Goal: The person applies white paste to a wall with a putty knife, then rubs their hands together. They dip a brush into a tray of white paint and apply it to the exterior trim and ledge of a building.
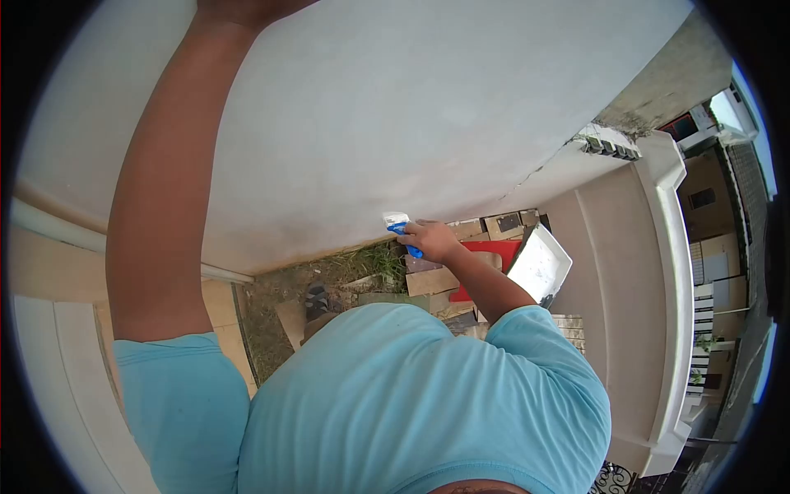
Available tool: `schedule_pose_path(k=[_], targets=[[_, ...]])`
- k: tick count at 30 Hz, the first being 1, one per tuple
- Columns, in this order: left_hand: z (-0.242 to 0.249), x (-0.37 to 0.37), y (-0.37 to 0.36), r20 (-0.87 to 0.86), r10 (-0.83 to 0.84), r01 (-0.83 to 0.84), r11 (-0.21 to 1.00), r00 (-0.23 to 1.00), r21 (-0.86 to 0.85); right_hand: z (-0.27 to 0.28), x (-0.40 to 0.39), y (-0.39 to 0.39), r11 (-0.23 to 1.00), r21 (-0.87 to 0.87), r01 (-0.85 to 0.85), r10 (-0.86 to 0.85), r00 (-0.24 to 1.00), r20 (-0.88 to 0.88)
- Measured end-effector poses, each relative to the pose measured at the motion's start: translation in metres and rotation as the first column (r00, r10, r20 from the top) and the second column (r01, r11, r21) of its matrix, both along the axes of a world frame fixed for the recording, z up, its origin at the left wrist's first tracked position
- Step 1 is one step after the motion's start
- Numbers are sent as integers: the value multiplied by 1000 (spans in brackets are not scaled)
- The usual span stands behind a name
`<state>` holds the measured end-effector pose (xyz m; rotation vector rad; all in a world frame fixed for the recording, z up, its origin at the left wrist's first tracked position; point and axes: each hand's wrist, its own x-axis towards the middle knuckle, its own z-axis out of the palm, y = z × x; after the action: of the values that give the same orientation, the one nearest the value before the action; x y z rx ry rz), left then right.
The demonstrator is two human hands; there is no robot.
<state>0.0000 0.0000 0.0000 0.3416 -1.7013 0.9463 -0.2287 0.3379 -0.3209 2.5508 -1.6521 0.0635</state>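
My right hand (431,240) is closed around the blue handle of a paintbrush (397,220). The brush's broad whitish end is at the lower part of a white wall (395,107), where pinkish and grey blotches show. At the top edge of the view, my left hand (247,8) is mostly cut off. It is up by the same wall, and its fingers are out of sight. To the right of my right forearm is a white squarish container (541,265) with pale, marked insides. A red plastic piece (462,290) lies partly hidden under and beside it.
Loose bricks or blocks (430,282) lie on the ground near the wall, beside grass (362,263). My shoe (316,301) shows at the left of them. A low wall (625,272) runs along the right, and a pale pipe (62,224) meets the wall at left.
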Motion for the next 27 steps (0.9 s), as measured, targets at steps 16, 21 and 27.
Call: schedule_pose_path(k=[16, 21, 27], targets=[[4, 22, 15, 49, -1, -4, 994, 999, 112, 150, 19, -45, 708, -687, 164, -88, 986, 144], [4, 21, 10, 67, -24, 17, 995, 997, 97, -13, 8, 70, 768, 408, 494, -551, 834, 30], [-13, 28, 25, 44, -321, 322, 947, 946, -15, -49, 44, 221, 332, 359, 872, -931, 243, 271]])
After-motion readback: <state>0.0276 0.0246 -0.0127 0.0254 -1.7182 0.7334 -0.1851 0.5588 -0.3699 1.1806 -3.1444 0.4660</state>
